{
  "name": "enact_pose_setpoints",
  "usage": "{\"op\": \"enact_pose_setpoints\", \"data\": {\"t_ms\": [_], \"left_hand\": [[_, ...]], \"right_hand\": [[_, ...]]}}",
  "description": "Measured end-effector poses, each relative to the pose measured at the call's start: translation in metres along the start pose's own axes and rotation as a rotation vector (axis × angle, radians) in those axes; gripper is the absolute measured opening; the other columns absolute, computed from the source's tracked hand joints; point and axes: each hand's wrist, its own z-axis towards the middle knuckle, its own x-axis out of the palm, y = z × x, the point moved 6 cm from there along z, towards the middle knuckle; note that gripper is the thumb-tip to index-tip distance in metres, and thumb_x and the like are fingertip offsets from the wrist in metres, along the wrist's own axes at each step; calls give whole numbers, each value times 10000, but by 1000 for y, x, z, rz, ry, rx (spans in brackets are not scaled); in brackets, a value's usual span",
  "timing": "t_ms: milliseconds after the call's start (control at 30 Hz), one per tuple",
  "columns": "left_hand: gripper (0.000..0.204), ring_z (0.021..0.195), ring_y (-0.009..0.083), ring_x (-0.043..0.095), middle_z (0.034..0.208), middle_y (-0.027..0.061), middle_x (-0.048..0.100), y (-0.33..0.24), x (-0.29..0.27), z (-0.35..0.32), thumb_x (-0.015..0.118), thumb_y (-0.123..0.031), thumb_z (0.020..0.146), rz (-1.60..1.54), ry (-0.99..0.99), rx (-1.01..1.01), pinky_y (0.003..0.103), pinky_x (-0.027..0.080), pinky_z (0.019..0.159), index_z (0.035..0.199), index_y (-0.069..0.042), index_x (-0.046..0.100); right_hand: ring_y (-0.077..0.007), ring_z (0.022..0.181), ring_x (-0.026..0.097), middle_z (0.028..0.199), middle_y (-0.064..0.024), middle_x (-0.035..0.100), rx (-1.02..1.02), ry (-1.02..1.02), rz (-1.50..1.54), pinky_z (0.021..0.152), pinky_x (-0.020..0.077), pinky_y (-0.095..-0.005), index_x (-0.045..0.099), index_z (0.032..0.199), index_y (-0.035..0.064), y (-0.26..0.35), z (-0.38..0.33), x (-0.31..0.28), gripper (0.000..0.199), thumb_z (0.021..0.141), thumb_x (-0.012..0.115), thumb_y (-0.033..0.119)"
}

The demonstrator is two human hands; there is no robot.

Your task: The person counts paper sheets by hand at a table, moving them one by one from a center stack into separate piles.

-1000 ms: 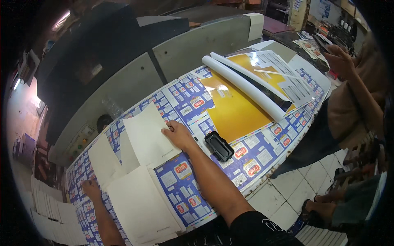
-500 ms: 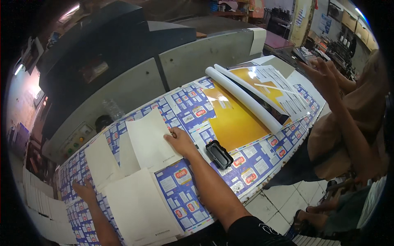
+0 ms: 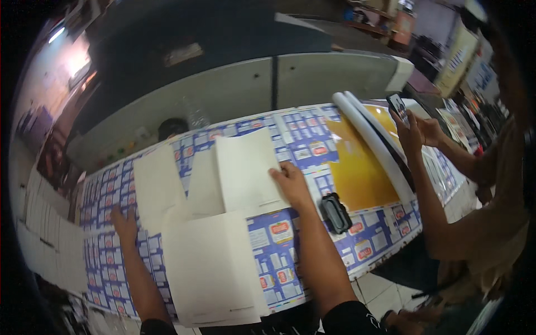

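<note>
My right hand is at the right edge of a cream paper sheet, its thumb on top and its fingers curled at the edge. Low on the left, my left hand hovers over or rests on the patterned table covering, fingers apart and holding nothing. Between my hands lie another cream sheet and a partly covered one. Closest to me is a larger cream sheet or stack, overlapping those behind it.
Right of my right arm sits a black oblong case. Beyond it are a yellow printed sheet and white rolled sheets. A person at the right holds a phone. A grey machine borders the far side.
The view has swung left, so the table appears farther right. The person at the right now shows a phone in hand. My right hand remains at the same sheet's edge.
</note>
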Motion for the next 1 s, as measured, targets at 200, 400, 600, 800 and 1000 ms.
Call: {"op": "enact_pose_setpoints", "data": {"t_ms": [200,400,600,800,1000], "left_hand": [[503,1210,408,483,1266,260,533,-39,-11,-3,643,-265,892,-19,18,19,459,372,1046,1276,27,502],[493,1150,384,526,1229,244,550,-33,-16,-4,663,-252,872,-5,-2,-24,452,425,981,1259,20,522],[478,1150,370,528,1204,213,559,-23,-9,-2,658,-299,880,14,36,11,455,423,978,1233,3,547],[484,1149,367,527,1212,222,571,-27,-10,-3,683,-269,871,-18,21,22,432,419,991,1234,24,555],[497,1177,374,509,1229,226,563,-33,-11,-3,664,-306,880,69,64,24,444,400,1015,1246,10,554]], "right_hand": [[-77,732,577,838,-34,650,69,-18,89,650,468,-226,608,1057,-33,7,-5,0,232,915,659,143],[-78,725,591,846,-45,658,84,-17,140,647,474,-219,596,1087,-53,13,-9,7,265,920,658,143],[-54,668,540,801,-17,629,76,-18,105,603,442,-209,614,1053,-46,5,-4,2,243,917,663,150],[-48,650,518,772,4,609,56,-11,114,589,427,-207,617,1034,-36,15,-8,5,226,914,665,150],[-47,648,517,764,8,608,70,-15,131,588,424,-210,617,1016,-30,12,-7,4,218,910,670,153]]}}
